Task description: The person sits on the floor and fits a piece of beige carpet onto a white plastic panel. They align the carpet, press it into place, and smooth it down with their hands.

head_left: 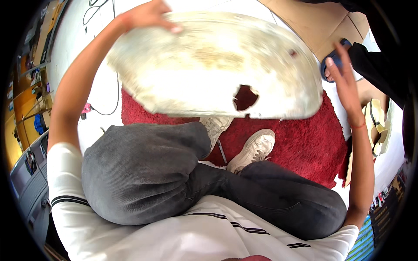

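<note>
A large, flat, off-white panel (196, 65) with brownish stains is lifted above the red rug, blurred by motion. Its outline is rounded at the far side and straighter at the near side, where a ragged dark hole (246, 97) shows the rug through it. My left hand (146, 16) grips the far left edge, thumb on the near face, other fingers partly hidden or cut off by the frame. To the right of the panel, apart from its edge, my right hand (346, 85) is raised with fingers apart and nothing in it.
Under the panel lies a red shaggy rug (300, 148), with my white shoes (257, 148) and a thin grey stick (222, 151) on it. Another person's foot in a blue sandal (333, 61) stands near cardboard (311, 21). A pink object (86, 108) with a cord lies left.
</note>
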